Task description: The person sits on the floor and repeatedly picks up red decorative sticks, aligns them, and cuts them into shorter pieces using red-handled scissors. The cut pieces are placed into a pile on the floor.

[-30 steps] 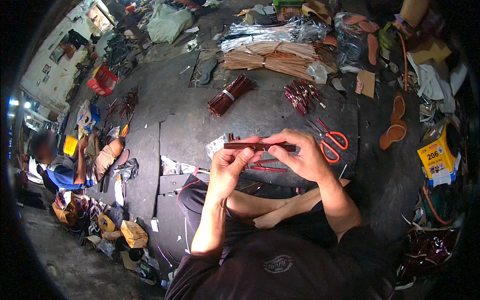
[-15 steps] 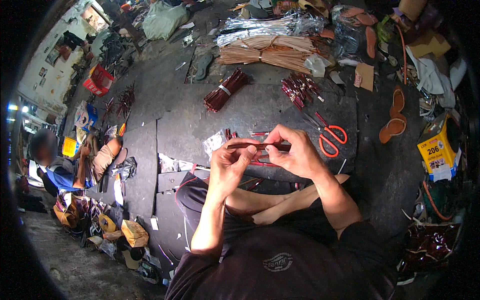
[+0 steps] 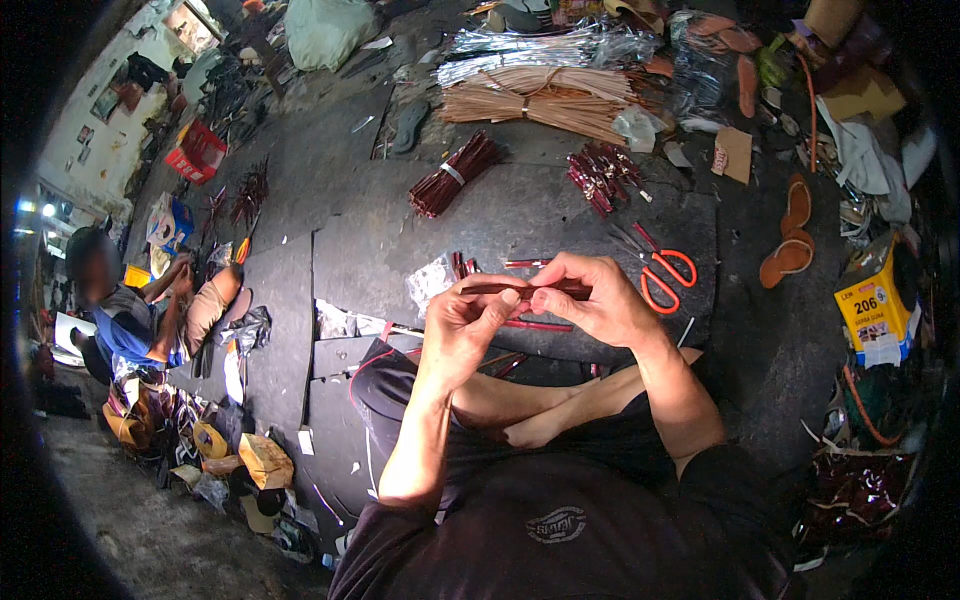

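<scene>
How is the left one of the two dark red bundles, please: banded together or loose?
Banded together: a pale band crosses the middle of the bundle, which lies gathered closely.

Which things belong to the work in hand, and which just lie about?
Likely part of the work:
dark red strip, in left hand and right hand
banded dark red bundle
orange-handled scissors

Apparently just lying about:
brown sandals
yellow container
pale plastic bag

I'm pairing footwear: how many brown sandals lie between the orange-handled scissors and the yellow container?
2: the farther sandal, and the nearer sandal just below it in the picture, both right of the scissors.
</scene>
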Demonstrator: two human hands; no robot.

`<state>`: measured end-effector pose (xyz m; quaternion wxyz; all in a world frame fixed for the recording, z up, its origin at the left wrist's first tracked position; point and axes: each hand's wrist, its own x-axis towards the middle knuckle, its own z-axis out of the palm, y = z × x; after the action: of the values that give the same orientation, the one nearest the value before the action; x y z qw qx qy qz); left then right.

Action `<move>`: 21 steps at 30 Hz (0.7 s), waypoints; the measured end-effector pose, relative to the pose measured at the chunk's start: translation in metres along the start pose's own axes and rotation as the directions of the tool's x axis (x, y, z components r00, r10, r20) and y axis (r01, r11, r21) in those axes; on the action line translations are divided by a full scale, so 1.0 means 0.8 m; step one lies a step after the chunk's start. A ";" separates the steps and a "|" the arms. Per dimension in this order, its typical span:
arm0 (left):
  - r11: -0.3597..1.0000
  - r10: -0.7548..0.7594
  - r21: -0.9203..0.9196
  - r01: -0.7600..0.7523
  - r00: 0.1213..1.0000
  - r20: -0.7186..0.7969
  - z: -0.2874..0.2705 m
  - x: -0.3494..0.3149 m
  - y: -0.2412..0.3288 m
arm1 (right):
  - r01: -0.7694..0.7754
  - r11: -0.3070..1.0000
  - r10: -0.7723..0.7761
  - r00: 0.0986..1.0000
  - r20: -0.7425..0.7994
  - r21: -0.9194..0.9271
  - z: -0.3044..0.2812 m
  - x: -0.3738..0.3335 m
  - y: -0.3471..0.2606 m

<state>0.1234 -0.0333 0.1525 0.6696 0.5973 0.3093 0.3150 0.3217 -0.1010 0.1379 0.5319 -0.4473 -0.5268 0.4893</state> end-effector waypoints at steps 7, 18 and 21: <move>1.000 0.005 0.018 -0.004 1.000 -0.024 0.006 -0.003 -0.009 | 0.030 0.986 -0.035 0.999 -0.031 -0.162 0.002 0.006 0.018; 0.986 0.111 0.141 -0.090 0.982 -0.151 0.024 -0.003 -0.014 | -0.101 0.995 0.101 0.991 -0.090 0.006 0.012 0.007 -0.004; 0.960 0.151 0.258 -0.106 0.975 -0.163 0.023 -0.006 -0.021 | -0.076 0.996 0.069 0.992 -0.108 -0.057 0.013 0.005 -0.004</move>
<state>0.1359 -0.0495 0.1375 0.5367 0.6640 0.3663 0.3700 0.3117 -0.0980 0.1421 0.5272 -0.5075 -0.4959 0.4675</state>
